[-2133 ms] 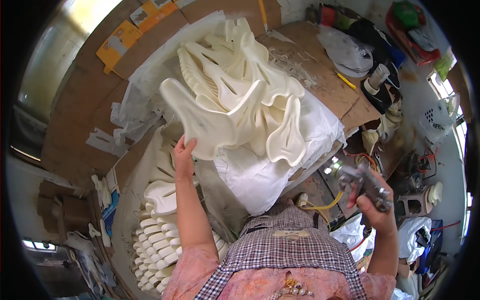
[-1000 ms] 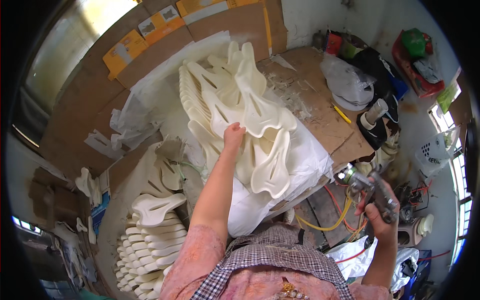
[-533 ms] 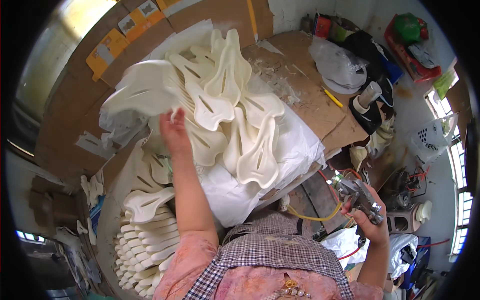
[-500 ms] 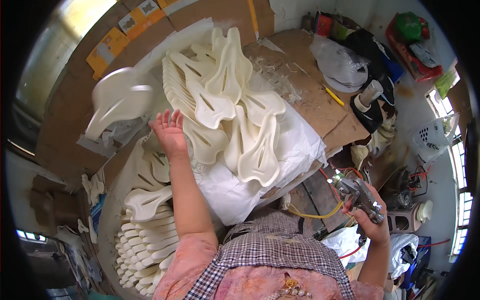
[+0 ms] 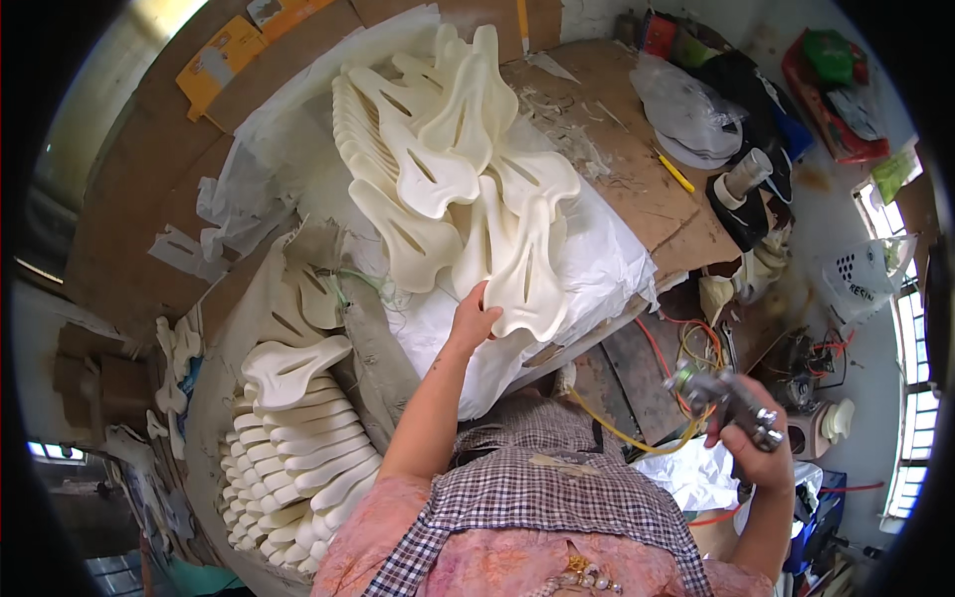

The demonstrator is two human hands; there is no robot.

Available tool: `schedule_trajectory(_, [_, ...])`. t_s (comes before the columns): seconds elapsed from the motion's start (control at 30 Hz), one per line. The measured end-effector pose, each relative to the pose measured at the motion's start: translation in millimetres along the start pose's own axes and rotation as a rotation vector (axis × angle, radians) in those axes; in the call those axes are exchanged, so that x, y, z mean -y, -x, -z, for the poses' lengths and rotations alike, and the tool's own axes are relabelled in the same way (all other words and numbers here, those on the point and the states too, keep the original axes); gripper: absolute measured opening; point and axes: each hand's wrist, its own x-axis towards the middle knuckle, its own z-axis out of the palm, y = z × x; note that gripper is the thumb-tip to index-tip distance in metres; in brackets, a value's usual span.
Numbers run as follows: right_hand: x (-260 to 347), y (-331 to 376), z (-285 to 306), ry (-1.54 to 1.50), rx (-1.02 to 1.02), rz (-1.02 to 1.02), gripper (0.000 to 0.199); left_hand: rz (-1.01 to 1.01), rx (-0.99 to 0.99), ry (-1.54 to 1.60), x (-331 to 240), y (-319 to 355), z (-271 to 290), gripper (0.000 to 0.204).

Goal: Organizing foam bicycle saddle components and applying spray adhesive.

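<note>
Cream foam bicycle saddle pads, each with a slot down the middle, lie heaped on white sheeting on the table. My left hand (image 5: 472,319) pinches the left edge of the nearest saddle pad (image 5: 527,284), which still lies against the heap. On the right, my right hand (image 5: 761,438) is wrapped around a metal spray gun (image 5: 711,391), held off the table and slightly blurred. A yellow hose (image 5: 647,448) loops close below the gun. Part of the gun's handle is hidden by my fingers.
A large sack (image 5: 370,343) at lower left holds stacked saddle pads (image 5: 323,438). Cardboard (image 5: 637,189) covers the table, with scraps and a yellow cutter (image 5: 674,171) on it. Red tubing (image 5: 652,348) hangs past the table's right edge. Plastic sheeting (image 5: 249,189) lies at left.
The saddle pad that was in the air at left is out of sight. My left hand has come right and down from there onto the nearest pad. The spray gun has shifted slightly right.
</note>
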Motion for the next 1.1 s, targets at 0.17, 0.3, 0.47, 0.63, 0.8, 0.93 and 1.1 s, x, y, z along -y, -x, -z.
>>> schedule_trajectory(0.17, [5.9,-4.6,-3.5,0.131,0.107,-0.004,0.063,0.005,-0.039,-0.006,8.0,3.9,8.8,0.059])
schedule_trajectory(0.3, [18.6,-33.1,-12.3,0.028,-0.004,0.254,0.073,-0.068,-0.078,0.211,-6.7,42.1,59.1,0.054])
schedule_trajectory(0.47, [50.1,-92.1,-18.6,0.115,0.149,0.251,0.058,-0.28,-0.514,0.615,-42.3,109.4,151.2,0.044])
schedule_trajectory(0.63, [67.2,-148.3,-27.8,0.055,0.073,0.366,0.056,-0.322,-0.736,0.712,-50.4,108.1,171.4,0.045])
schedule_trajectory(0.8, [69.6,-166.9,-3.7,0.084,0.29,0.29,0.055,-0.395,-0.593,0.852,-70.9,25.0,135.1,0.044])
schedule_trajectory(0.93, [55.2,-180.7,22.0,0.072,0.338,0.206,0.053,-0.313,-0.515,0.75,-83.9,-71.9,96.7,0.045])
schedule_trajectory(1.1, [35.0,-206.5,43.7,-0.066,0.34,0.249,0.061,-0.131,-0.814,0.133,-102.5,-133.9,63.8,0.035])
